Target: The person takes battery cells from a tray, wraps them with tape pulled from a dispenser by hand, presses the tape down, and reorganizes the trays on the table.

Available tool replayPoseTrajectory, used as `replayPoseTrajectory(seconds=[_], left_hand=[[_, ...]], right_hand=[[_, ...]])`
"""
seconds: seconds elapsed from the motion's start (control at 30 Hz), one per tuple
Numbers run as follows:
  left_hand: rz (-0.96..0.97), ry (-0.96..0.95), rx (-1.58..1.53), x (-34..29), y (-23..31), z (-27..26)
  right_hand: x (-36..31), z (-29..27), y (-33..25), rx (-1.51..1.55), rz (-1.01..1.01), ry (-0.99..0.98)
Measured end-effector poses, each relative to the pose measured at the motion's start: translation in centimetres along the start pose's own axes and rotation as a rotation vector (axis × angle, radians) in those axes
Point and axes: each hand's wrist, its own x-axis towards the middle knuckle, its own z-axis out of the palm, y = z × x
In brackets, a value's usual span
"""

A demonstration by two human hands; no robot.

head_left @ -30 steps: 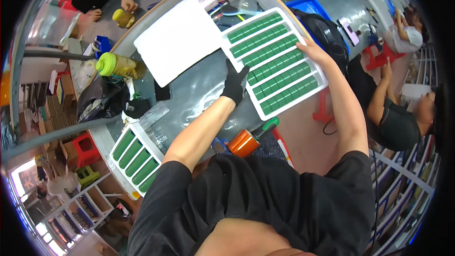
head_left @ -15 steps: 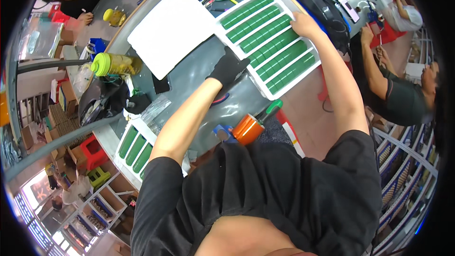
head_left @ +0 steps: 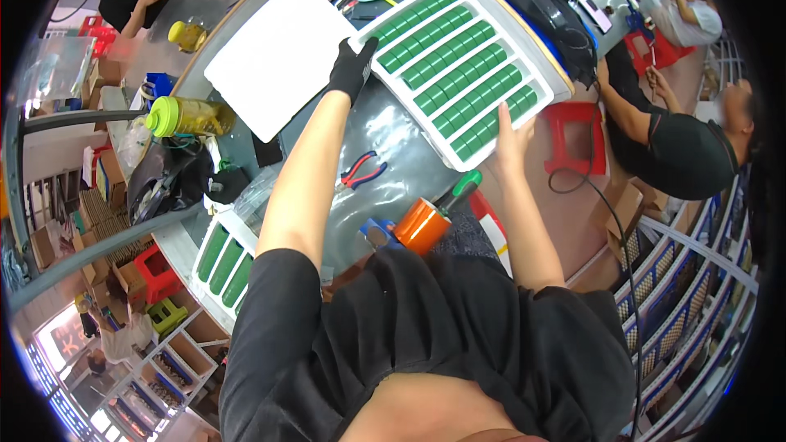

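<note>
A white tray (head_left: pixel 449 161) with rows of green round pieces (head_left: pixel 453 86) lies tilted across the right part of my table. My left hand (head_left: pixel 350 69), in a black glove, grips the tray's left edge near its far corner, the fingertips partly hidden. At the near right side my bare right hand (head_left: pixel 514 143) holds the rim, thumb on top and the other fingers mostly out of sight below. Left of the tray lies a blank white board or lid (head_left: pixel 278 57), close to my gloved hand. Pliers (head_left: pixel 363 172) with red and blue handles lie nearer me.
An orange tape roll (head_left: pixel 422 225) on a green-handled dispenser sits by the near edge. At left stand a yellow-green bottle (head_left: pixel 192 117) and another tray of green pieces (head_left: pixel 223 266). A black bag (head_left: pixel 544 29) lies at far right, above a red stool (head_left: pixel 575 137). Other people work nearby.
My left hand has moved from the tray's near left side to its far left corner, uncovering the pliers. My right hand has come from the far right edge to the near right side.
</note>
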Motion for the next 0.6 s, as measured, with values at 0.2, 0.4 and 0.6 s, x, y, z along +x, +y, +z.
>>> replayPoseTrajectory(seconds=[0.2, 0.4, 0.6], left_hand=[[-0.006, 0.09, -0.194, -1.0, 1.8, 1.4], [0.087, 0.121, 0.015, -1.1, 1.0, 1.2], [0.003, 0.102, 0.096, -2.5, 0.0, 2.5]], right_hand=[[1.3, 0.8, 2.0, 0.205, 0.08, 0.027], [1.3, 0.6, 0.0, 0.382, 0.094, -0.049], [1.9, -0.1, -1.9, 0.436, 0.154, -0.028]])
